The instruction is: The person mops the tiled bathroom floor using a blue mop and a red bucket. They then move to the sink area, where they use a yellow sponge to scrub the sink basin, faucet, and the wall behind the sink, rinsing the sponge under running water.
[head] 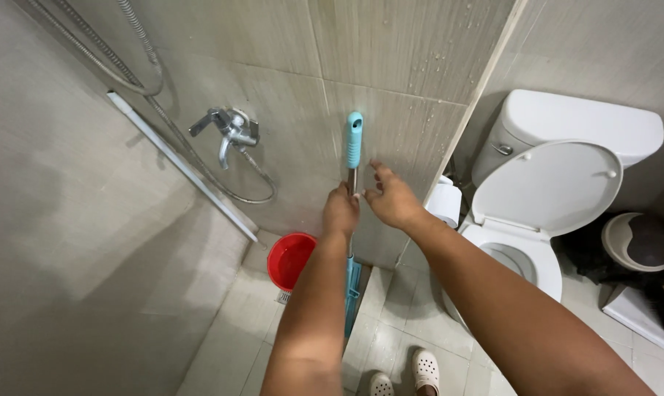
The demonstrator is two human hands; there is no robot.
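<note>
I look down in a tiled bathroom. My left hand (341, 210) is closed around the metal shaft of a mop handle (354, 143) just below its teal grip end, holding it upright. The teal lower part of the mop (352, 293) reaches down to the floor behind my left forearm. My right hand (392, 196) hovers right beside the shaft, fingers spread, touching nothing that I can make out. My feet in white clogs (425, 369) stand on the floor tiles below.
A red bucket (289, 260) sits on the floor by the wall under a chrome tap (229, 130) with a shower hose. A white toilet (544, 198) with raised lid stands at right, a toilet-paper roll (445, 203) beside it, and a lidded bin (643, 242) farther right.
</note>
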